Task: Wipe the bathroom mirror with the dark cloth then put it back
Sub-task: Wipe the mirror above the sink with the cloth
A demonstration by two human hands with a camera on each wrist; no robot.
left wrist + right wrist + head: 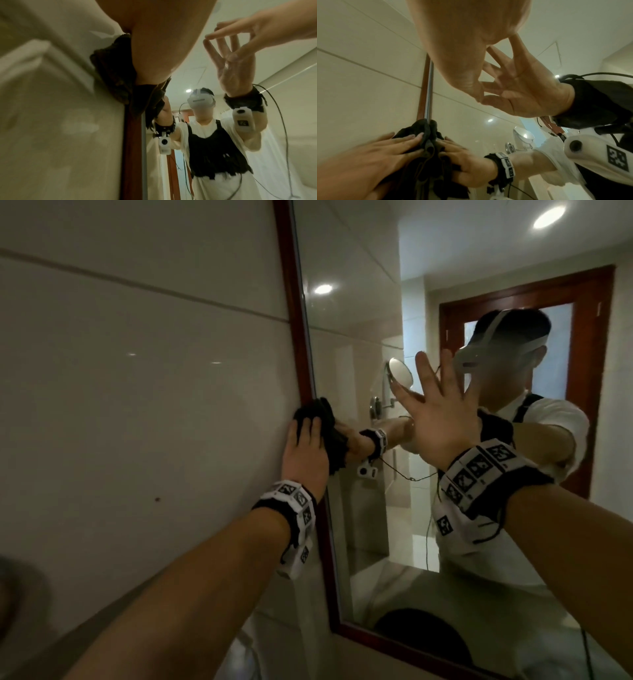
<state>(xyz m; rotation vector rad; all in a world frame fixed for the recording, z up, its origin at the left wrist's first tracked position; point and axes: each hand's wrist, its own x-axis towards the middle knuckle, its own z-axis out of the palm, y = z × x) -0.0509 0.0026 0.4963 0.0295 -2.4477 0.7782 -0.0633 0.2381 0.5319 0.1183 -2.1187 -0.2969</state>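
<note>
Left hand (306, 453) presses cloth (317, 414) flat-fingered against mirror (359, 344) frame edge; right hand (435, 419) beside it, spread flat on glass, holding nothing.

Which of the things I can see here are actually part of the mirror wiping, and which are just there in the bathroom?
Part of the job:
- dark cloth, pressed at the mirror's left edge
- left hand, flat on the cloth
- mirror with its wooden frame
- right hand, fingers spread, touching the glass

Just there:
- tiled wall
- round shaving mirror, seen only as a reflection
</note>
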